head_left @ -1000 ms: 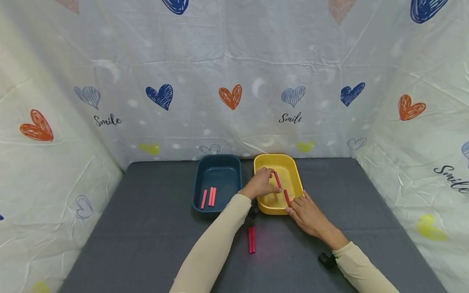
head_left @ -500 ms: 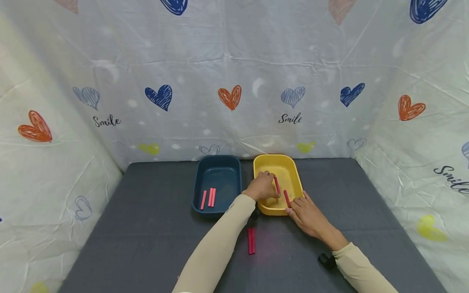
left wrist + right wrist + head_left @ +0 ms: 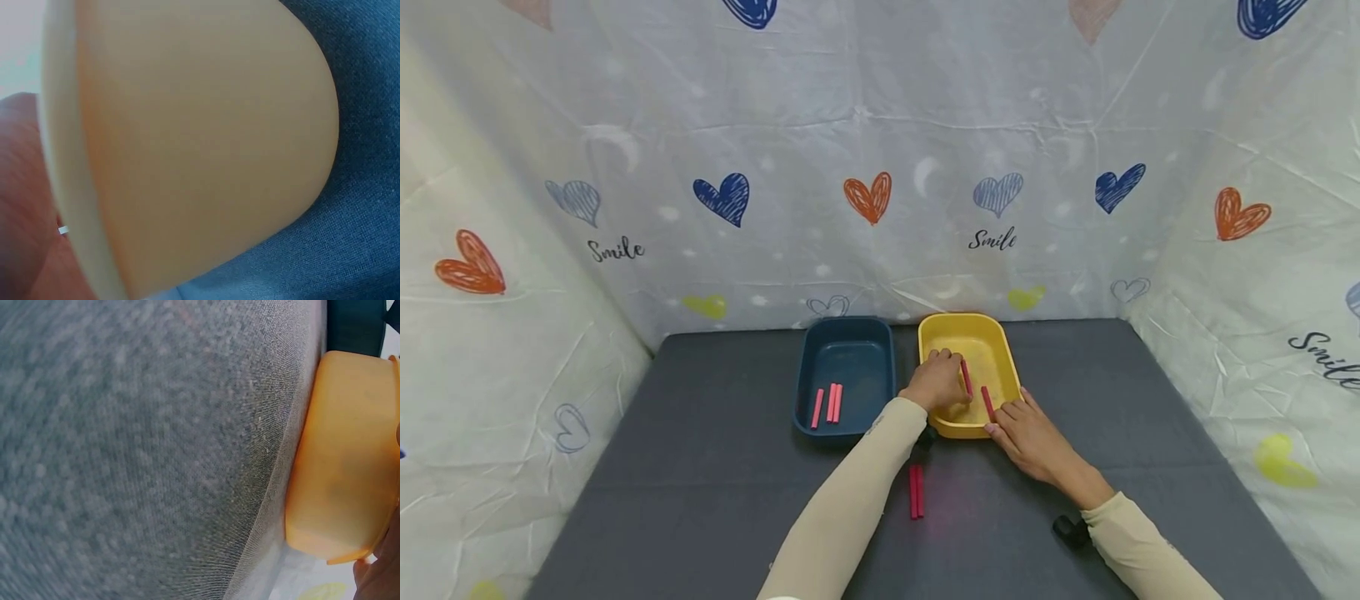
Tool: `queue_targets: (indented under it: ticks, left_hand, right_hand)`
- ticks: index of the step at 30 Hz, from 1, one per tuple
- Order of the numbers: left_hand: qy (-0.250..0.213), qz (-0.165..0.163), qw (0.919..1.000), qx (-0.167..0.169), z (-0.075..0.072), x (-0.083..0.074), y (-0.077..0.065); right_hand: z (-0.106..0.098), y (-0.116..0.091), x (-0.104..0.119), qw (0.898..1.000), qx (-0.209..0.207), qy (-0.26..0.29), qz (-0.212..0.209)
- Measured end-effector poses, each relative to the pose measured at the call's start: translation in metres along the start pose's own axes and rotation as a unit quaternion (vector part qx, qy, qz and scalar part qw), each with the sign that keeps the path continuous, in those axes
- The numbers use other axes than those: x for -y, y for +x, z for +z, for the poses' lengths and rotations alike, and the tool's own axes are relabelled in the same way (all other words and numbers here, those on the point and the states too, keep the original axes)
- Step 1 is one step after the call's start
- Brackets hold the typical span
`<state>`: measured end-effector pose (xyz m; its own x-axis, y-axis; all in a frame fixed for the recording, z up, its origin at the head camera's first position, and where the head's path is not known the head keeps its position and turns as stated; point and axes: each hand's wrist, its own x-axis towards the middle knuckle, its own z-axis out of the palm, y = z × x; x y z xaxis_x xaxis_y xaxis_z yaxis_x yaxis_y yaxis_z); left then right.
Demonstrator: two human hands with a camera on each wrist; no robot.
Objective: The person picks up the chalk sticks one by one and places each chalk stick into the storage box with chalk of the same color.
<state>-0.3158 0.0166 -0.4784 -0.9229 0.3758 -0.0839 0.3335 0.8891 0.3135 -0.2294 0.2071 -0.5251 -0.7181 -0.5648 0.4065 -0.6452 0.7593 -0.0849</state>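
Observation:
My left hand [image 3: 938, 382] reaches into the yellow tray [image 3: 1000, 337] and pinches a slim red stick [image 3: 967, 377] between thumb and fingers, low over the tray's floor. At the tray's near right corner, my right hand [image 3: 1028, 437] grips the rim, thumb at the front side. A second red stick [image 3: 987, 402] slants inside the tray, its lower end right at the right hand's fingers. In the left wrist view the tray wall [image 3: 206, 137] hides most of the hand [image 3: 25, 200]. The right wrist view shows fingers [image 3: 381, 569] at the tray's rim.
A dark blue tray [image 3: 846, 329] stands left of the yellow one, with several pink sticks [image 3: 817, 408] lying in it. Two red sticks [image 3: 917, 492] lie side by side on the grey table [image 3: 700, 467] in front. A printed cloth [image 3: 925, 125] hangs behind the table.
My left hand has moved slightly down and toward the near side of the yellow tray, with the red stick lowered along with it. The right hand stays at the tray's corner.

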Motion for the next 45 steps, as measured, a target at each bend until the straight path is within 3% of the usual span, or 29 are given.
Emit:
queue_targets:
  ticks: [6, 13, 17, 29, 39, 45]
  left_hand:
    - [-0.013, 0.007, 0.9999, -0.006, 0.0, 0.001, 0.0]
    - [-0.07, 0.024, 0.997, -0.022, -0.006, 0.002, -0.007]
    - [-0.092, 0.038, 0.9945, -0.033, -0.013, 0.003, -0.016]
    - [-0.091, 0.088, 0.9874, -0.096, -0.035, 0.001, -0.046]
    - [-0.113, 0.119, 0.9808, -0.106, -0.039, 0.005, -0.069]
    - [-0.112, 0.132, 0.9763, -0.13, -0.044, 0.01, -0.083]
  right_hand:
    - [-0.002, 0.001, 0.001, 1.0, 0.011, -0.001, 0.009]
    - [-0.004, 0.001, 0.001, 1.0, 0.02, -0.007, 0.014]
    - [-0.004, 0.001, 0.001, 1.0, 0.021, -0.01, 0.014]
    - [-0.005, 0.002, 0.003, 1.0, 0.025, -0.007, 0.016]
    - [-0.002, 0.001, 0.002, 1.0, 0.019, -0.007, 0.013]
    - [-0.001, 0.002, 0.001, 1.0, 0.02, -0.005, 0.014]
